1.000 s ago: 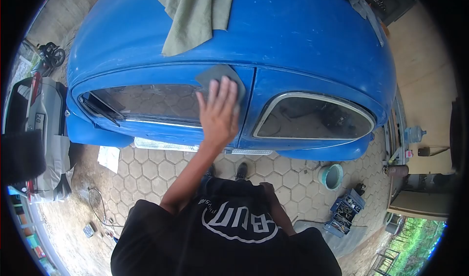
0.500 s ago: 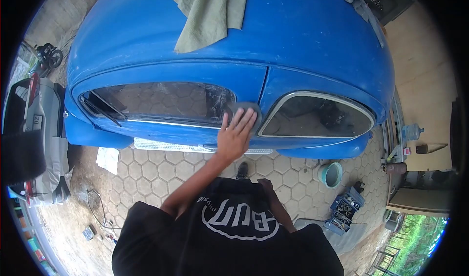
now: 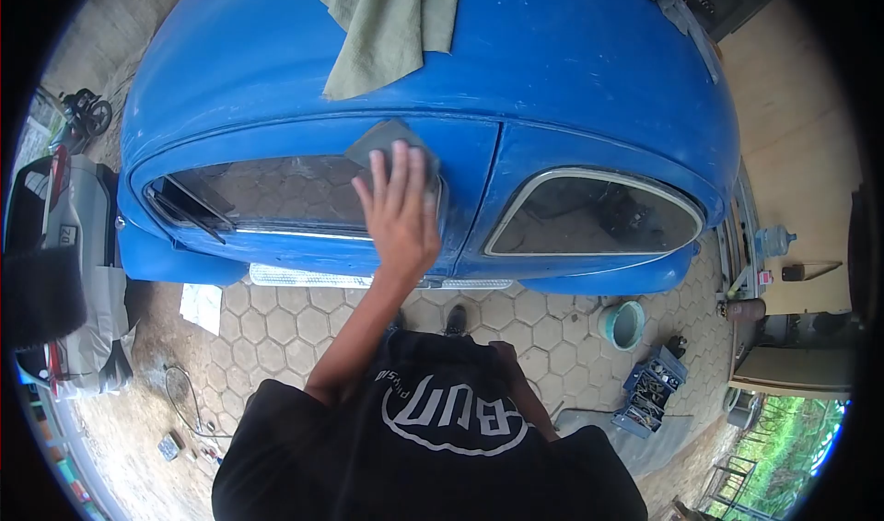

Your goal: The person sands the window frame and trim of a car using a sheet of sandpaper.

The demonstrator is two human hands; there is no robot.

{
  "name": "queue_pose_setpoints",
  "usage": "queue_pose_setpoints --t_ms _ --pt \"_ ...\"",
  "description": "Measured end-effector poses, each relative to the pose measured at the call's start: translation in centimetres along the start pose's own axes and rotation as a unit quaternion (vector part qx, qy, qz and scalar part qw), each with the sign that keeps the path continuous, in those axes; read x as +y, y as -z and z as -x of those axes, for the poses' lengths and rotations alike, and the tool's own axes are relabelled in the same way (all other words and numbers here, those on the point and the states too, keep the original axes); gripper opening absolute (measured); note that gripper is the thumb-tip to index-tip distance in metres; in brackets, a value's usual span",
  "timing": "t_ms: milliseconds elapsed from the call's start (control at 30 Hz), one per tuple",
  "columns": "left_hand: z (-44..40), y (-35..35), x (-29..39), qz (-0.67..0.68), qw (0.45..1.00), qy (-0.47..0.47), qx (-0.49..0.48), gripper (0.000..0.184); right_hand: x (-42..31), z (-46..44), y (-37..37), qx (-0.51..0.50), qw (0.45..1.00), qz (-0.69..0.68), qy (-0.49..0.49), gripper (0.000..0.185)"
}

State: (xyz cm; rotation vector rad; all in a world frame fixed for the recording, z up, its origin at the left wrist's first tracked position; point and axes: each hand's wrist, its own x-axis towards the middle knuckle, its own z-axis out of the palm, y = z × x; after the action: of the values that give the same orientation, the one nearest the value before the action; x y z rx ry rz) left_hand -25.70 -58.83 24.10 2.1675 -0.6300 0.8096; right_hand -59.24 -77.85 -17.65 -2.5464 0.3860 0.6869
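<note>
My left hand [image 3: 402, 210] lies with outstretched fingers over a dark grey sheet [image 3: 382, 139], holding it against the blue car [image 3: 589, 60]. The sheet sits on the door frame, at the upper rear corner of the door window [image 3: 295, 189]; its top edge sticks out past my fingertips. To the right, beyond the door gap, is the rear side window [image 3: 599, 217] with its bright trim. My right hand [image 3: 503, 348] hangs low by my body, dark and partly hidden, its fingers not readable. A greenish cloth [image 3: 387, 42] is draped over the roof.
A pale green bucket [image 3: 623, 326] and an open blue toolbox [image 3: 652, 390] stand on the hexagonal paving [image 3: 276, 327] at the right. Another grey cloth [image 3: 677, 10] hangs at the roof's right. A silver car [image 3: 87, 245] and a motorbike [image 3: 87, 116] are at the left.
My left hand and the grey sheet went right and down to the door gap beside the rear window, then back up and left to the door window's upper corner. My right hand stays low.
</note>
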Motion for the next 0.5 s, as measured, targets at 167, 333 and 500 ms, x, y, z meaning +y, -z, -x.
queue_pose_setpoints --t_ms 167,333,500 --pt "-2.9 0.1 2.2 -0.018 0.986 -0.136 -0.093 0.052 0.9 -2.0 -1.3 0.032 0.999 -0.016 0.031 0.024" --pt "-3.6 3.1 -4.8 -0.109 0.988 -0.107 -0.004 0.044 -1.4 -3.0 1.5 0.030 0.958 -0.256 -0.125 0.026" --pt "-3.6 3.3 -5.1 0.007 0.995 -0.035 0.088 0.046 -1.5 -0.1 0.9 0.057 0.997 -0.034 0.029 0.024"
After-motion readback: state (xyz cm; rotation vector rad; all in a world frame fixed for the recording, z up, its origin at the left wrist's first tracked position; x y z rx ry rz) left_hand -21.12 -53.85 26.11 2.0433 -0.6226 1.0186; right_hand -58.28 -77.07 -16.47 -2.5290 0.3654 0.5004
